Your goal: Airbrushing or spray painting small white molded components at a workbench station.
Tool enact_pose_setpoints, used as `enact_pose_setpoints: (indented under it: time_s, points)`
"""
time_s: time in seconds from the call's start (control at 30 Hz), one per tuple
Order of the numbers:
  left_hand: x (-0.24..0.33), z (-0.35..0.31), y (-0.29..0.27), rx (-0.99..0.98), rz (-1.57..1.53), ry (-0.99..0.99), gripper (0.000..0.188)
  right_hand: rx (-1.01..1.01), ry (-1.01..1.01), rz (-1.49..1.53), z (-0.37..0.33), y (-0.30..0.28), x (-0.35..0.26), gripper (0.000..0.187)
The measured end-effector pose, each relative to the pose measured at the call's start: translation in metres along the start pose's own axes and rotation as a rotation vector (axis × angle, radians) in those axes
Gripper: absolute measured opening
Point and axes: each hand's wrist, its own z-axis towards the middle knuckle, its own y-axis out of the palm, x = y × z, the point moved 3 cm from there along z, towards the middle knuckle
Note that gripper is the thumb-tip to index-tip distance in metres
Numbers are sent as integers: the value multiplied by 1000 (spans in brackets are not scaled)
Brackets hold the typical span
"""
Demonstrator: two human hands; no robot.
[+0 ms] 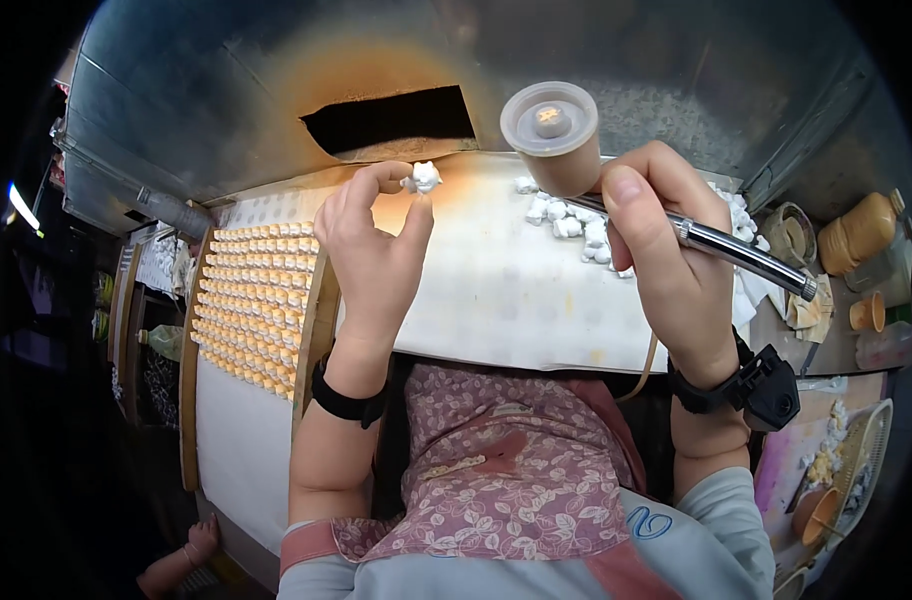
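Left hand (376, 245) is pinching a white figure (426, 178) between thumb and index, right of the tray (241, 440), past its far end. Figure is looking small, light, stiff, maybe brittle at the knobs; I'd be gripping it gently by its edges. Right hand (676, 235) is gripping an airbrush (746, 260), farther right of the tray. Airbrush is carrying a cup (571, 168); fill unclear. Tray is holding rows of peach-tipped pieces (256, 300). White pieces (568, 228) are lying heaped well right of the tray, tan jug (859, 235) beyond.

room over white paper (476, 315), between tray (314, 320) (left) and white pieces (568, 227)
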Motion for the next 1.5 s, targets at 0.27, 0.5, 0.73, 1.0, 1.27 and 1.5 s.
enact_pose_setpoints:
  time_s: [0.27,0.5,0.73,1.0,1.27,1.5]
  points:
    - [16,0,-5,52,133,119,25,38,-97,54,2,10,-17,27]
    - [11,1,-4,77,54,62,20,-13,-67,-6,-3,10,-1,29]
    - [-22,-10,20,-174,-1221,-779,24,192,-105,88,1,0,-19,28]
    - [-42,-35,39,-376,-2040,-937,26,56,42,202,-12,1,-21,20]
    - [-38,-34,35,-400,-2073,-879,24,13,126,185,-17,2,-19,21]
    - [-35,-38,40,-400,-2086,-857,22,21,124,233,-21,1,-22,19]
